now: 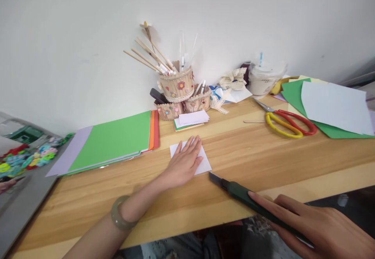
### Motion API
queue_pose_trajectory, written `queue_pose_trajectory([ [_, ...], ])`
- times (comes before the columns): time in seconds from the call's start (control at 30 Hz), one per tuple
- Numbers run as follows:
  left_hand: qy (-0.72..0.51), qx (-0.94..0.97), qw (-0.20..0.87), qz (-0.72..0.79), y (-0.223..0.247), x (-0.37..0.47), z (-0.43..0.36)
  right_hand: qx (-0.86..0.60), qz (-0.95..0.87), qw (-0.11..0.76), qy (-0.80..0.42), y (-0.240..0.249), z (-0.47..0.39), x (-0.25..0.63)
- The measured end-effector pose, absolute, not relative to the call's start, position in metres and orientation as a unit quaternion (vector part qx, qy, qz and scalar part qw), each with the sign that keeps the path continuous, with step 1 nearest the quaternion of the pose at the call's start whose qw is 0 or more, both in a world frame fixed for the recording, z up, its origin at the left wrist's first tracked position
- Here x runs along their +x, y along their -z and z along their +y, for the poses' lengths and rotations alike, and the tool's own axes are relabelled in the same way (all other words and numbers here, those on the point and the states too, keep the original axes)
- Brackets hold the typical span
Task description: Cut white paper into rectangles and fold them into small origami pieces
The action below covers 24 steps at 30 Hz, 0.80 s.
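My left hand point(184, 161) lies flat, fingers stretched out, on a small white piece of paper point(206, 164) on the wooden table. A bangle point(120, 213) circles that wrist. In my right hand point(316, 224) is a dark green utility knife point(249, 200), its blade out. The blade tip is close to the paper's lower right corner; whether it touches the table I cannot tell. Behind my left hand sits a small stack of cut paper pieces point(193, 118), white on top with green below.
Coloured paper sheets point(114, 138) lie left. Decorated holders point(178, 86) with sticks and pens stand by the wall. Red and yellow scissors point(284, 122), a plastic cup point(263, 79) and more paper point(336, 104) are at right. A person's hand point(8, 185) shows at far left.
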<state>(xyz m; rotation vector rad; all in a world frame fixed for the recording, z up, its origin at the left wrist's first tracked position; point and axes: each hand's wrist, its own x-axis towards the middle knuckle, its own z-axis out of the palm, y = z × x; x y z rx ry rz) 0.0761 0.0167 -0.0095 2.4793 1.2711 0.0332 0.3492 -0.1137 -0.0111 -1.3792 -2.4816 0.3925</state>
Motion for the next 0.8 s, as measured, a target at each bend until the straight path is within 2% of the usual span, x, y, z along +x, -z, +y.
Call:
queue_pose_trajectory([
  [0.8,-0.006,0.886,0.142,0.442,0.0094,0.0768,0.0153,-0.494,-0.847,0.168,-0.105,0.0132,-0.1141,0.3413],
])
